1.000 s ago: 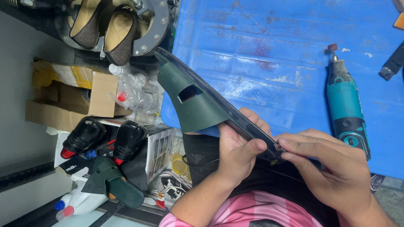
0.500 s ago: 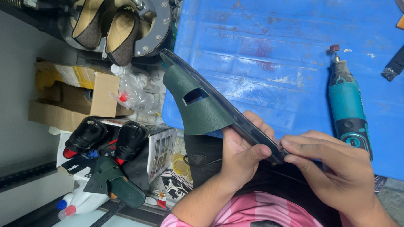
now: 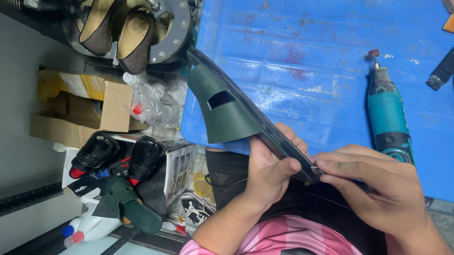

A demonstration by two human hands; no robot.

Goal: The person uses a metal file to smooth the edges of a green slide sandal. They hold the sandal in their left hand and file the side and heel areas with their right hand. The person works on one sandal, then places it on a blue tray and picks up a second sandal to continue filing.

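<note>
Head view: green sandal (image 3: 226, 110) slightly higher than before.

A green sandal (image 3: 226, 110) with a matt, leather-like strap and a smooth, dark, faintly glossy sole edge was held over a scuffed blue plastic worktop (image 3: 305, 49), its surface scratched and flecked with white. To the right lay a rotary tool (image 3: 387, 117) in teal plastic with a dusty grey collar. To the left sat rough brown cardboard boxes (image 3: 85, 105) and crumpled clear plastic bags (image 3: 153, 102).
</note>
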